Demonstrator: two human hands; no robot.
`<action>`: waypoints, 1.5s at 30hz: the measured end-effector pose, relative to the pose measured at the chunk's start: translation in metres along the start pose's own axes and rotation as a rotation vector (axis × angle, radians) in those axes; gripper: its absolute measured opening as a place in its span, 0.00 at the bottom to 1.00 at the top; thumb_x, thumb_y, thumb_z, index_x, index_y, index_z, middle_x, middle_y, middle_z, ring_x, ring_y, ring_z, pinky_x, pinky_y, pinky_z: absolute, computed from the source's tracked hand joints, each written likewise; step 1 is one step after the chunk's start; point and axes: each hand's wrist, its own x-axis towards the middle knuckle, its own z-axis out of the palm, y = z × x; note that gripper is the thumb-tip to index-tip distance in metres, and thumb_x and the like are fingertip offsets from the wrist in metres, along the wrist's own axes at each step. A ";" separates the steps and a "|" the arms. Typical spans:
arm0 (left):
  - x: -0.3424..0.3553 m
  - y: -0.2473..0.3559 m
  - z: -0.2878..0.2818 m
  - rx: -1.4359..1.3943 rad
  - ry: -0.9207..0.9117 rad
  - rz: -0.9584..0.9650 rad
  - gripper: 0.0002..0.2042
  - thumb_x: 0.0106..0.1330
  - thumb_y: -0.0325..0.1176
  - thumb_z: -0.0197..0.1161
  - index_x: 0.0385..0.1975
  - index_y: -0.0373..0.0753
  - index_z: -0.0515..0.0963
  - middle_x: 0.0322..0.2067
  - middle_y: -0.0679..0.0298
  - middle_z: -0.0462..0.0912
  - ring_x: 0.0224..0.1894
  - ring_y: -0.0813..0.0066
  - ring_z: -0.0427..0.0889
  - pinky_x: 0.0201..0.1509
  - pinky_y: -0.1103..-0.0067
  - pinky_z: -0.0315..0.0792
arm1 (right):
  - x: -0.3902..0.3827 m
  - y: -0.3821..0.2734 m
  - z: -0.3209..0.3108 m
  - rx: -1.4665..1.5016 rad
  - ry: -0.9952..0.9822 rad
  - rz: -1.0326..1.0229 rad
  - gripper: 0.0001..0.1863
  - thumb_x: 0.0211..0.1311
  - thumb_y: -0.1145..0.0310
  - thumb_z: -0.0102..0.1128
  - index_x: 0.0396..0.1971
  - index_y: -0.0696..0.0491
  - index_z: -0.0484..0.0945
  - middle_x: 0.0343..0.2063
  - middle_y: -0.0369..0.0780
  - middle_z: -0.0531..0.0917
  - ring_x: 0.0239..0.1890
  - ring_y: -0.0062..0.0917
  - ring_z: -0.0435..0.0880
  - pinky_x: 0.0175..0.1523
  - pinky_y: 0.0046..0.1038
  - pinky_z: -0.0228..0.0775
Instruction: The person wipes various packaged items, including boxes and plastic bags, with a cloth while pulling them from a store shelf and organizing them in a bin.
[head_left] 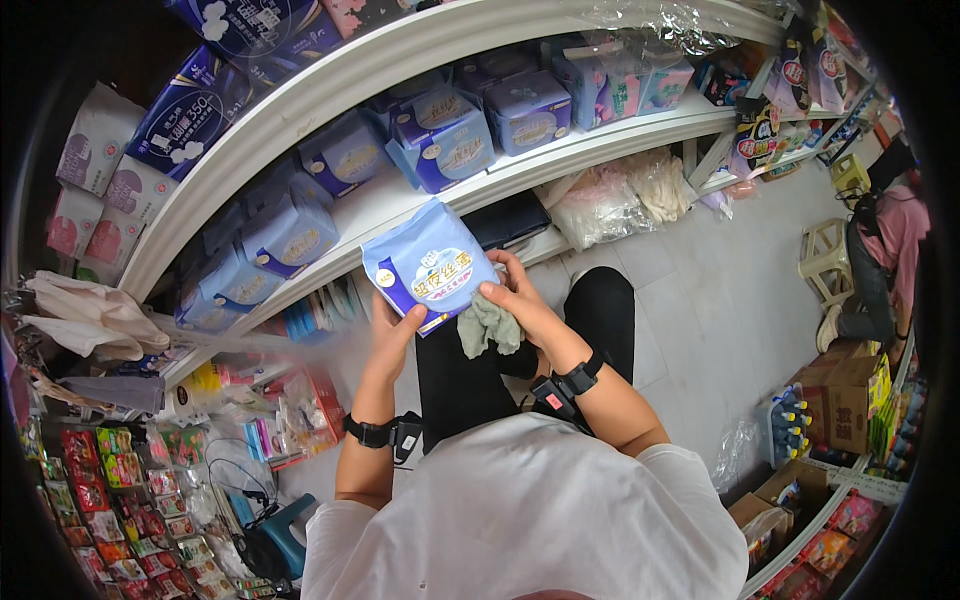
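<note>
A light-blue and purple soft pack of what look like sanitary pads (425,255) is held tilted above my lap, before the shelf. My left hand (392,335) grips its lower left side, thumb on the front. At its right edge my right hand (522,300) is closed, thumb against the front. A crumpled grey-green cloth (490,328) hangs from beneath that right thumb, over the pack's lower right corner. The fingers behind the pack are hidden.
Similar blue packs (440,140) stand along the white shelf (365,215) ahead. Bagged goods (600,205) lie lower down. Hanging snack packets (110,490) fill the lower left. At right are a plastic stool (826,262), another person (885,250), a carton (838,400) and bottles (790,425).
</note>
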 end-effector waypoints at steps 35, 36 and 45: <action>0.116 0.018 -0.049 0.257 0.236 0.579 0.38 0.64 0.32 0.61 0.69 0.33 0.45 0.67 0.53 0.52 0.68 0.63 0.55 0.70 0.73 0.47 | -0.005 0.019 -0.021 -0.138 -0.102 0.126 0.19 0.67 0.63 0.52 0.54 0.57 0.72 0.50 0.42 0.79 0.54 0.25 0.75 0.60 0.25 0.64; 0.120 0.015 -0.051 0.252 0.224 0.577 0.38 0.64 0.32 0.61 0.69 0.33 0.45 0.67 0.53 0.52 0.68 0.63 0.55 0.70 0.73 0.46 | -0.005 0.020 -0.022 -0.125 -0.101 0.124 0.19 0.67 0.63 0.52 0.53 0.57 0.73 0.49 0.42 0.80 0.54 0.25 0.76 0.60 0.25 0.64; 0.137 0.004 -0.052 0.341 0.276 0.451 0.32 0.64 0.19 0.50 0.69 0.32 0.47 0.63 0.52 0.62 0.64 0.68 0.62 0.68 0.77 0.53 | -0.007 0.018 -0.023 -0.102 -0.063 0.157 0.17 0.67 0.64 0.53 0.50 0.58 0.74 0.46 0.41 0.80 0.52 0.24 0.77 0.59 0.25 0.65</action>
